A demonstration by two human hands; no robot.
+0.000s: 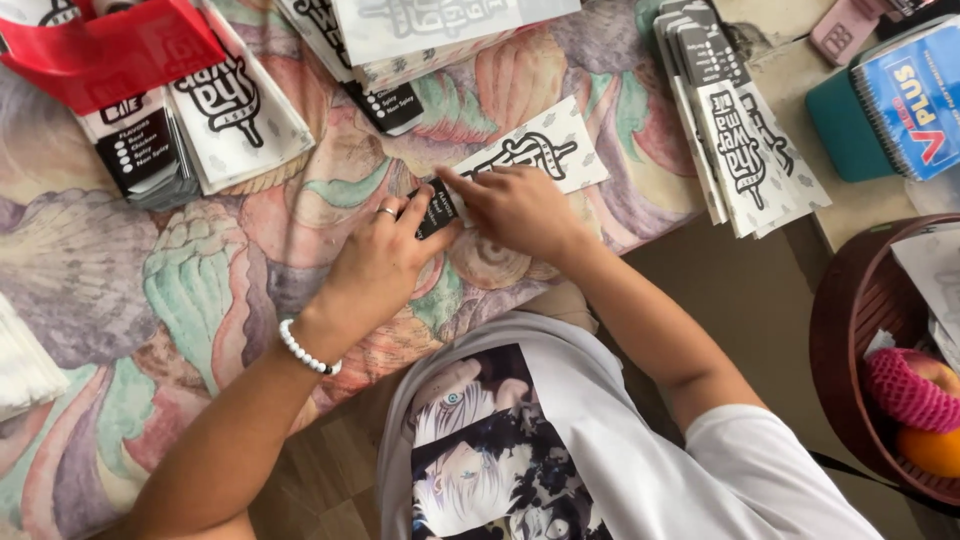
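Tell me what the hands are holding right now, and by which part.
Both hands are on one flat white paper sleeve with black print. The left hand pinches its black-printed end; the right hand presses flat on the same end. The rest lies on the patterned cloth.

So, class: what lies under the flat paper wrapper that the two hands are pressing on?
The wrapper lies flat on a cloth printed with big seashells. The left hand and right hand cover its dark end; whatever the cloth itself covers is hidden.
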